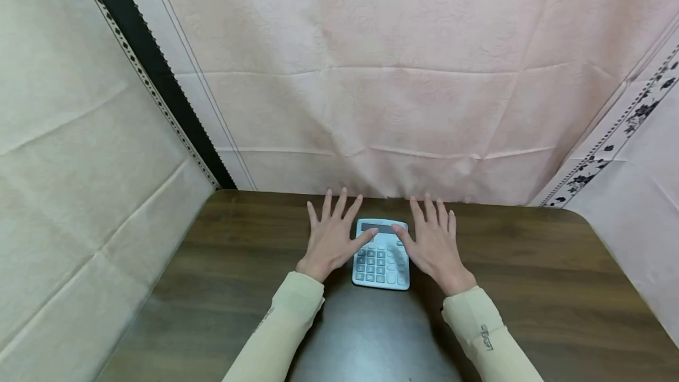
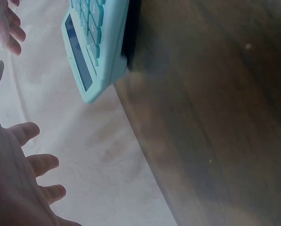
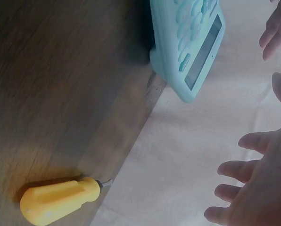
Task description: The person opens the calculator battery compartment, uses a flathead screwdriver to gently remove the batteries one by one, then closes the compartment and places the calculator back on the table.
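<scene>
A light blue calculator (image 1: pixel 381 264) lies on the brown wooden table, its dark display at the far end and its keys toward the person. My left hand (image 1: pixel 331 237) is at its left side with fingers spread and the thumb over its upper part. On the other side, my right hand (image 1: pixel 435 246) has its fingers straight, and its thumb overlaps the display's right end in the head view. Neither hand grips anything. In the right wrist view a short screwdriver (image 3: pixel 60 200) with a yellow handle lies on the table; in the head view it is hidden.
The wooden table (image 1: pixel 244 264) ends at a pale pink cloth (image 1: pixel 371 111) hanging behind it. More light cloth (image 1: pixel 95 193) hangs at the left, with a black band (image 1: pixel 164 75) by the corner. A patterned border (image 1: pixel 610 140) runs down the right.
</scene>
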{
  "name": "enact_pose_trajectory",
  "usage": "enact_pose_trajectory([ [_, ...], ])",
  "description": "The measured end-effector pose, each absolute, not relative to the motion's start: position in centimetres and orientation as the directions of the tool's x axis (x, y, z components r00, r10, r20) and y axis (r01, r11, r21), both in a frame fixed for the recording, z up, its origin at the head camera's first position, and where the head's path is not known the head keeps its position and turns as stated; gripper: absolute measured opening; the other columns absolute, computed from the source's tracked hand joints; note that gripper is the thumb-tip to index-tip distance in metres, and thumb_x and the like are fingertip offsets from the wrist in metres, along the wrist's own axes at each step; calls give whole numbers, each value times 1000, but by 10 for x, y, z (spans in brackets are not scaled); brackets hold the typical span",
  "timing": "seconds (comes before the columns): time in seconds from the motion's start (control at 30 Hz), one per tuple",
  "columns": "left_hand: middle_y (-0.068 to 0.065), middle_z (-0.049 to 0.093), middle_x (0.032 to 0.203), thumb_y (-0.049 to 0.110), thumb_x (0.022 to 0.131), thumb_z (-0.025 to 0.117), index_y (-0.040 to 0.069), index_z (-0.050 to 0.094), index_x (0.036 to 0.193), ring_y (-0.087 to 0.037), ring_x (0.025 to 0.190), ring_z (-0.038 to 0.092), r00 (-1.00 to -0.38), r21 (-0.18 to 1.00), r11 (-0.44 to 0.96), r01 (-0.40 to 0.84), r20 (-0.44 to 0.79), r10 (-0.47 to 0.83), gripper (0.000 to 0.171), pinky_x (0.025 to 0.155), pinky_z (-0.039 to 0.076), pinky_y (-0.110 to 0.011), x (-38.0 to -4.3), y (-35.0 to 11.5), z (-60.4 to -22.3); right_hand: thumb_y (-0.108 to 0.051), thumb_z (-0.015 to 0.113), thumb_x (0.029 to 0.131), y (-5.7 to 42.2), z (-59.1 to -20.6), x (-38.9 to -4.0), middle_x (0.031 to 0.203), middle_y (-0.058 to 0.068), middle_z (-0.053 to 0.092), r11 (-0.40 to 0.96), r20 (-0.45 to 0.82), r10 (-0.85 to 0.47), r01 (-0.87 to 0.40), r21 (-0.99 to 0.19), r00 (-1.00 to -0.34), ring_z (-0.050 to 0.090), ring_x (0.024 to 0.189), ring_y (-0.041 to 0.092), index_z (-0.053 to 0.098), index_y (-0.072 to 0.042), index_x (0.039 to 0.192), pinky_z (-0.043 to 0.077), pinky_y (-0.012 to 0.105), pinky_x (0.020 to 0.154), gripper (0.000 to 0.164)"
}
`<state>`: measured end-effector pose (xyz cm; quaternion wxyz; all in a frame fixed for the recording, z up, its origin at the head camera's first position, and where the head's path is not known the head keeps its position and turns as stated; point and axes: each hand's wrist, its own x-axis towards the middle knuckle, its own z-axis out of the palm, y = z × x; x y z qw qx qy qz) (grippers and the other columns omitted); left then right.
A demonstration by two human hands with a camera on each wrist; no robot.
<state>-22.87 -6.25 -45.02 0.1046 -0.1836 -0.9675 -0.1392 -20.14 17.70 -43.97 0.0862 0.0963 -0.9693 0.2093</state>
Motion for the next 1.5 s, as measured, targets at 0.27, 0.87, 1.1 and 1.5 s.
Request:
enact_pose_trajectory([
  [0.27,-9,15,177,82,98,42,27,29,170,-40,162,1,-923,257,898,357,241,298,91,118,1,-78,-225,-64,-455,-58,50,108,175,-441,-196,172,30,13,883,199,-125,-200,-424,-972,7,157,52,25,0,167,0,71,123,86],
  [0.87,-12,21,175,70,98,58,24,33,169,-41,161,13,-932,380,862,336,268,246,89,120,10,-75,-215,-60,-468,-48,57,108,173,-448,-186,168,35,21,856,180,-70,-152,-494,-981,13,155,55,28,5,165,8,72,122,83],
  [1.1,-13,23,175,62,100,63,21,32,169,-41,160,18,-945,469,827,309,248,213,87,122,15,-71,-209,-58,-470,-46,56,109,172,-450,-183,168,36,22,828,149,-54,-128,-546,-987,21,153,55,26,7,164,17,70,122,83],
  [1.5,-12,27,173,42,102,70,15,35,168,-40,156,29,-977,716,664,215,155,149,78,118,34,-64,-195,-57,-473,-40,57,110,168,-451,-177,167,31,27,730,3,19,11,-683,-1000,35,150,49,24,4,166,33,65,118,79],
])
